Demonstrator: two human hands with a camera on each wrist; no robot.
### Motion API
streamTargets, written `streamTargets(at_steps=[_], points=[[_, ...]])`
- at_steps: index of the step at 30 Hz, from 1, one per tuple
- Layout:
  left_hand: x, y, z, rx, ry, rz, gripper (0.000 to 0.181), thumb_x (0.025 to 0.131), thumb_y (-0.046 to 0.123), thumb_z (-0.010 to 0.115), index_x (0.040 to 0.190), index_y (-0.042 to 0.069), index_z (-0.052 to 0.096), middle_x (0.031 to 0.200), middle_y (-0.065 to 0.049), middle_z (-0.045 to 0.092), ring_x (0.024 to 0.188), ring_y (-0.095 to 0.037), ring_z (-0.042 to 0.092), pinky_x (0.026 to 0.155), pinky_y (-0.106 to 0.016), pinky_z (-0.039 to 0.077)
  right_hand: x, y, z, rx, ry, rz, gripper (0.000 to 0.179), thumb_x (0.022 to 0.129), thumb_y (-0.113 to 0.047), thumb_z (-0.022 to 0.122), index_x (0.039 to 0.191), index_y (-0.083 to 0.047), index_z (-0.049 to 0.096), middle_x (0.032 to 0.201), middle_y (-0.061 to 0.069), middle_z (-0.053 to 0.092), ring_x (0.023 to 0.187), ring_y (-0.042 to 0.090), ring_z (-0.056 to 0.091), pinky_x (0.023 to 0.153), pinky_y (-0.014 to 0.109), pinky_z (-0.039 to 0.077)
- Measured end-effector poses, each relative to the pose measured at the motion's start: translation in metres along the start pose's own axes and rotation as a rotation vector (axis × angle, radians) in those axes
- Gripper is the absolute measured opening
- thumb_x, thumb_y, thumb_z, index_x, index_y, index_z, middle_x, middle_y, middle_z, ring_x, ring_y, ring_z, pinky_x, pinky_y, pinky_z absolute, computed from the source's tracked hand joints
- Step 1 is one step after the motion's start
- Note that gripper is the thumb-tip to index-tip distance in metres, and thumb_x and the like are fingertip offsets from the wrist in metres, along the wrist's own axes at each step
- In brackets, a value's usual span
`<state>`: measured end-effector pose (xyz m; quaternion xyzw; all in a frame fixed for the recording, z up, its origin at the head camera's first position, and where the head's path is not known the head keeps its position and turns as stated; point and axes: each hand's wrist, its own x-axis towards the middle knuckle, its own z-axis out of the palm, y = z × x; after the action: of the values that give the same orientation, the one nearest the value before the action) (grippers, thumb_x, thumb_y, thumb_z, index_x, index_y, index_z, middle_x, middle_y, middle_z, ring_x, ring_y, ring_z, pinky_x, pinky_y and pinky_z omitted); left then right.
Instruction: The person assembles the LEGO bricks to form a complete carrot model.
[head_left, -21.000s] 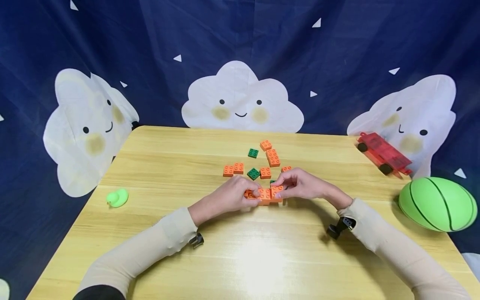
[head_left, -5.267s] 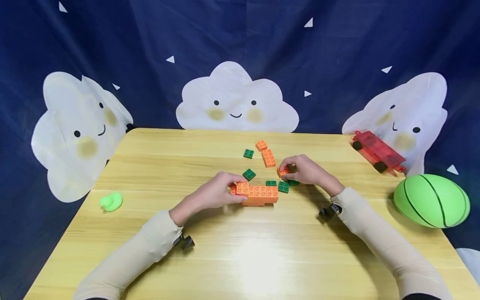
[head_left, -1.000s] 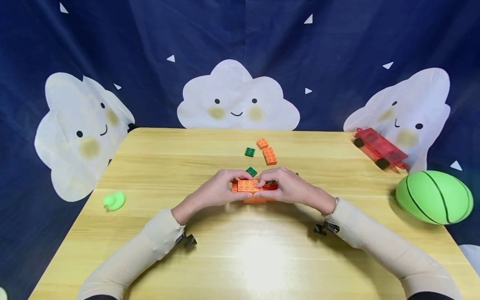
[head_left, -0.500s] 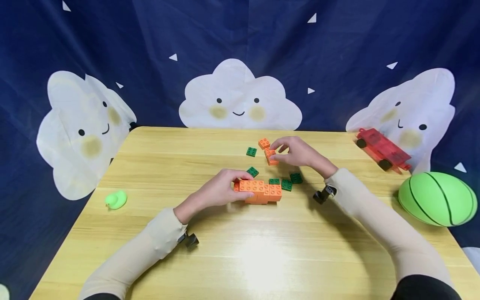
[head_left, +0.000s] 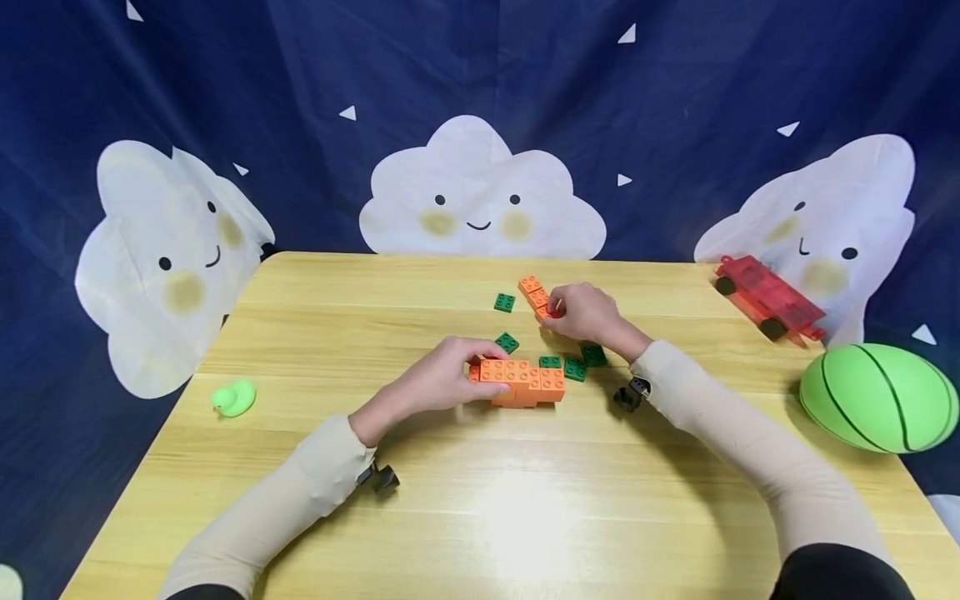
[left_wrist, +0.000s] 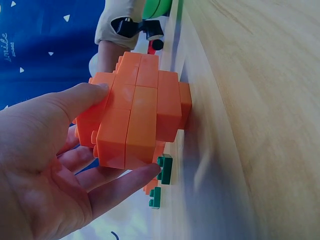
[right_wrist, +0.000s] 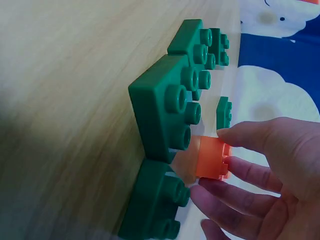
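Observation:
My left hand (head_left: 435,379) grips the left end of a stepped block of joined orange toy bricks (head_left: 525,382) near the table's middle. In the left wrist view the thumb presses one side of the block (left_wrist: 131,107), and the fingers lie behind and under it. Farther back, my right hand (head_left: 588,312) pinches the near end of a long orange brick (head_left: 538,298). In the right wrist view the thumb and fingers sit on opposite sides of this brick (right_wrist: 210,157). A small orange brick (head_left: 529,283) adjoins its far end.
Green bricks lie loose: one at the back (head_left: 504,302), one beside the left fingertips (head_left: 507,342), several right of the block, including one nearby (head_left: 575,369). A green duck (head_left: 234,397) stands left; a green ball (head_left: 877,398) and red toy car (head_left: 770,296) are right.
The orange block has grown, and loose orange bricks around it are gone from the table. Lately my right hand left the block and closed on the long brick; my left hand stayed.

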<state>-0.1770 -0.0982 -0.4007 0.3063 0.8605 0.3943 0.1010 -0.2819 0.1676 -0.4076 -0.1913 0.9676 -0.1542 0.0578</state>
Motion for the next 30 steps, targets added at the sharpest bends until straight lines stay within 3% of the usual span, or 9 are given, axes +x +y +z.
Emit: streamTargets(at_steps=[6,13,20,23,30], points=[[0.0,0.0,0.0,-0.009,-0.002,-0.001,0.031,0.089,0.026,0.082,0.117,0.021,0.072,0.105,0.007,0.073,0.087,-0.01,0.062,0.079,-0.026,0.055,-0.007,0.004,-0.002,-0.007,-0.01,-0.033,0.019,0.088,-0.026,0.081,0.095,-0.011,0.071,0.086,0.006,0.072,0.068,0.02,0.055,0.059,0.03,0.041],[0.001,0.0,0.0,-0.018,-0.007,-0.007,0.03,0.089,0.026,0.082,0.117,0.021,0.072,0.103,0.007,0.073,0.088,-0.01,0.063,0.078,-0.026,0.056,-0.014,0.014,0.002,0.054,0.063,-0.142,0.018,0.086,-0.02,0.085,0.09,-0.008,0.072,0.086,0.008,0.076,0.064,0.016,0.059,0.061,0.031,0.047],[0.002,-0.001,0.001,-0.01,-0.008,-0.006,0.03,0.089,0.025,0.082,0.117,0.02,0.072,0.103,0.006,0.073,0.087,-0.01,0.063,0.077,-0.025,0.055,-0.025,0.011,-0.009,0.143,0.086,-0.226,0.016,0.087,-0.015,0.083,0.096,-0.007,0.072,0.096,0.011,0.077,0.086,0.027,0.073,0.079,0.046,0.059],[0.002,0.0,0.001,-0.012,-0.009,-0.004,0.031,0.089,0.025,0.082,0.117,0.02,0.072,0.104,0.006,0.073,0.087,-0.01,0.063,0.077,-0.025,0.055,-0.033,0.008,-0.017,0.197,0.093,-0.274,0.016,0.087,-0.012,0.081,0.1,-0.008,0.072,0.1,0.01,0.077,0.094,0.031,0.075,0.081,0.046,0.061],[0.001,-0.001,0.0,-0.004,-0.012,0.003,0.031,0.089,0.026,0.082,0.118,0.02,0.072,0.103,0.007,0.073,0.087,-0.01,0.062,0.079,-0.025,0.055,-0.058,-0.008,-0.03,0.299,0.116,-0.393,0.016,0.088,-0.017,0.082,0.102,-0.015,0.075,0.101,0.001,0.078,0.091,0.016,0.073,0.077,0.038,0.063]])
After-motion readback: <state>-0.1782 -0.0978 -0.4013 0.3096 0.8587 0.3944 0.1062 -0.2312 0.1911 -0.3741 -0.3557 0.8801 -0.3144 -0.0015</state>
